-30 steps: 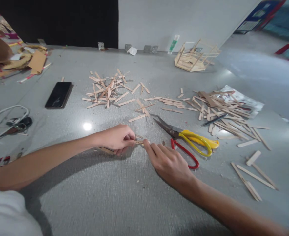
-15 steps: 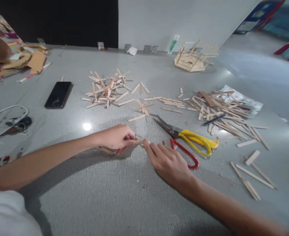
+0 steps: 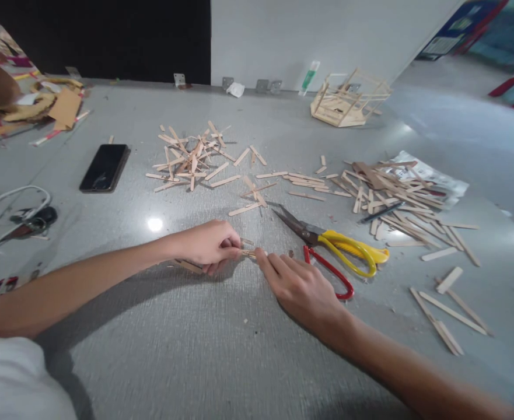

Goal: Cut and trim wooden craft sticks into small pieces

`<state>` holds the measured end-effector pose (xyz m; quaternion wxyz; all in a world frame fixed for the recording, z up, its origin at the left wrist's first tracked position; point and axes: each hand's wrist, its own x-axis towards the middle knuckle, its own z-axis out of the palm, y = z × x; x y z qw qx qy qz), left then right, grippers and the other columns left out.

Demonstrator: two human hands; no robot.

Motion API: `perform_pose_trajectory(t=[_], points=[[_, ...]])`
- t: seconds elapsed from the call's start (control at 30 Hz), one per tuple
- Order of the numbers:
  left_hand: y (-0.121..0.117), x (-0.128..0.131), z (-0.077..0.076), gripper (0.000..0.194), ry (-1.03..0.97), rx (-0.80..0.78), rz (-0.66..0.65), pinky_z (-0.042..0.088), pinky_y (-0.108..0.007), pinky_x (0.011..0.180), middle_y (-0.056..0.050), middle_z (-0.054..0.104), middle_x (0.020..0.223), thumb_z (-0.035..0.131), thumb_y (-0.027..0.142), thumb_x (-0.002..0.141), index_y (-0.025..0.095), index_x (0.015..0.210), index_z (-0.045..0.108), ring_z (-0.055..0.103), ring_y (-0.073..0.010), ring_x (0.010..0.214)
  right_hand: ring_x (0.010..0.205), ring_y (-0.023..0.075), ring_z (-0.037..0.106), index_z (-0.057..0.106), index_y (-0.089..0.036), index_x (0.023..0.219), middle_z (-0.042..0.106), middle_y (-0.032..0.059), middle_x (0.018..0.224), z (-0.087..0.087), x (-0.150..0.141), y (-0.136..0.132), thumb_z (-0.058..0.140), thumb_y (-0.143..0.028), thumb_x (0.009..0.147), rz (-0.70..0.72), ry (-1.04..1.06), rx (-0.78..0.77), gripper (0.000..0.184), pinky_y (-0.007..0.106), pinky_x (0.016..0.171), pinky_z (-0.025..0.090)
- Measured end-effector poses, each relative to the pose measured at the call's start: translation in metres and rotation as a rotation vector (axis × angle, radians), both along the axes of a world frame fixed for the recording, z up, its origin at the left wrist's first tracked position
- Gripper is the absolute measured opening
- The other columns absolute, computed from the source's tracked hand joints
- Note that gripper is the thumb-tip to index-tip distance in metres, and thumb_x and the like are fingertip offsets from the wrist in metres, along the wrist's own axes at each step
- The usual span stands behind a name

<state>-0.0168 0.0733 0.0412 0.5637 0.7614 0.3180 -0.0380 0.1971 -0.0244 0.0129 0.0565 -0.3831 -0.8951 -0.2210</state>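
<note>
My left hand [image 3: 214, 245] is closed, its thumb and fingers pinching thin wooden craft sticks [image 3: 248, 253] just above the table. From the other side, my right hand [image 3: 300, 286] grips the same sticks at their right end, its fingers bent together. Most of the sticks' length is hidden by the fingers, so their number cannot be told. Another wooden stick [image 3: 189, 266] shows below my left wrist. Just right of my right hand lie scissors [image 3: 322, 239] with one yellow and one red handle, blades spread.
Loose craft sticks [image 3: 194, 157] lie heaped beyond my hands, and a second pile [image 3: 408, 204] sits to the right with a pen [image 3: 380, 212]. A phone [image 3: 105, 168] rests at left. A stick frame [image 3: 348, 102] and a glue tube [image 3: 309, 79] stand near the back wall.
</note>
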Motion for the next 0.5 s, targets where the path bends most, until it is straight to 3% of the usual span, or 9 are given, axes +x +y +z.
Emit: perform_pose_trajectory(t=[0.3,0.5], points=[[0.0028,-0.0026,-0.0026,0.03,-0.036,-0.002,-0.016,0.044,-0.019,0.042,0.001,0.056,0.051,0.051,0.031,0.096,0.016,0.07,0.056,0.059,-0.0127,0.043,0.06,0.0162,0.059,0.064,-0.005,0.115,0.063,0.0021,0.073,0.0074,-0.0016,0.0028,0.049,-0.003,0.09,0.018,-0.047,-0.035,0.029,0.033,0.049,0.038],[0.0034,-0.0028,-0.0035,0.031,-0.031,0.038,-0.028,0.043,-0.019,0.043,0.001,0.057,0.048,0.051,0.03,0.096,0.016,0.07,0.058,0.058,-0.0124,0.04,0.056,0.0154,0.056,0.067,-0.003,0.109,0.06,0.0029,0.068,0.0089,-0.0102,-0.003,0.046,0.0,0.09,-0.053,-0.107,0.069,0.029,0.031,0.048,0.036]])
